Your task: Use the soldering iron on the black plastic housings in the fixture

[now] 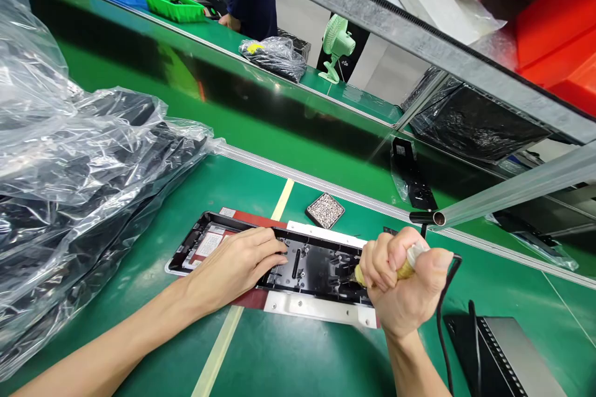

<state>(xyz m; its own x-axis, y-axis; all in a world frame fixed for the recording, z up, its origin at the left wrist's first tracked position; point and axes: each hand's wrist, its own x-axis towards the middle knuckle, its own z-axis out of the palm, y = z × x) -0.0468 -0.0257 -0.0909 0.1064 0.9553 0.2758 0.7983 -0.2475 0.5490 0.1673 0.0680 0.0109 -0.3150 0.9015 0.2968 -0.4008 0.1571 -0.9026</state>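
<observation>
A long black plastic housing (316,267) lies hollow side up, with ribs and posts inside. It rests in a fixture with white metal strips (321,309) and a reddish-brown base (251,299). My left hand (246,260) lies across the housing's left half, fingers stretched out and fingertips inside it. My right hand (403,279) is wrapped round a corded tool with a yellow handle (406,269). The tool's thin tip points left and down into the housing's right part; its exact contact is hard to see. Behind the housing sits a small black box of tiny metal parts (326,209).
Plastic-wrapped black parts (93,198) are piled at left. A metal rail (307,183) runs behind the fixture, and a slanted post (516,183) stands at right. A black vented box (507,353) and cable (444,322) lie at lower right. Across the line is another person (252,0).
</observation>
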